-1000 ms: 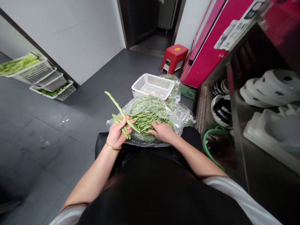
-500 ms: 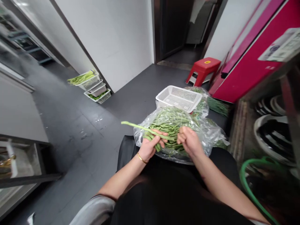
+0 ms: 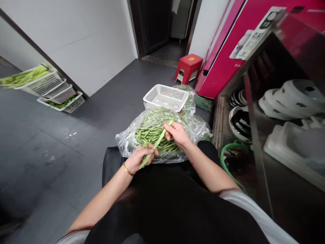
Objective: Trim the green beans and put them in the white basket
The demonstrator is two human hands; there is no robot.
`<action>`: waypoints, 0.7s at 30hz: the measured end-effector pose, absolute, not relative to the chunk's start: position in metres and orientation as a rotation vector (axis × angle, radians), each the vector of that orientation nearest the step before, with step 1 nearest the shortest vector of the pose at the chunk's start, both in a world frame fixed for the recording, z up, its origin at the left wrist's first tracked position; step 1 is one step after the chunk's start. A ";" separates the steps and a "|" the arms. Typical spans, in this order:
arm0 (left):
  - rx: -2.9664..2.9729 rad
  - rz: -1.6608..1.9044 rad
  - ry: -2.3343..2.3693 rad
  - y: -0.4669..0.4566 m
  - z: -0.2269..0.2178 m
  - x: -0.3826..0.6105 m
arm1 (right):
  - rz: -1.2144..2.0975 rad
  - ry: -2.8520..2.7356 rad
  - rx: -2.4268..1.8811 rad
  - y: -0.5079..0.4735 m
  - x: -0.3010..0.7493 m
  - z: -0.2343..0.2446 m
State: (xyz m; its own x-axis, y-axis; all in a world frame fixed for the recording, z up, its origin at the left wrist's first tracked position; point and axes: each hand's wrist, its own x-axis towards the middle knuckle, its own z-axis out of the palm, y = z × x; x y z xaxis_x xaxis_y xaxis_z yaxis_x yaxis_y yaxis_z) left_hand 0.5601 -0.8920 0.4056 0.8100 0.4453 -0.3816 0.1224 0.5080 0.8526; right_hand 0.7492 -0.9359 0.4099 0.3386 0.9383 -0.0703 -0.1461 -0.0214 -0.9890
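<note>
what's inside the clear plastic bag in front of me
Green beans fill the opening of the plastic bag, and more show through its film. The bottom can't be seen under them, and your left hand and right hand hide some.

Beans (image 3: 144, 136) lie in a bag (image 3: 123, 144), with a basket (image 3: 175, 92) behind it. A stool (image 3: 187, 69) stands farther back, to the right.

Dark grey floor (image 3: 109, 105) carries red stool (image 3: 189, 60) beside pink cabinet (image 3: 219, 76), stacked white baskets (image 3: 45, 84) by pale wall (image 3: 86, 37).
</note>
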 end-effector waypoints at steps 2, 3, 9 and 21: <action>1.097 0.243 0.737 -0.891 0.403 0.563 | 0.806 -1.002 -1.380 -0.949 0.740 0.415; 1.138 0.270 0.787 -0.890 0.400 0.565 | 0.664 -1.151 -1.405 -0.957 0.734 0.418; 1.046 0.423 0.847 -0.888 0.387 0.566 | 0.548 -1.376 -1.334 -0.975 0.719 0.415; 1.023 0.366 0.673 -0.880 0.399 0.561 | 1.371 -0.644 -1.119 -0.953 0.723 0.383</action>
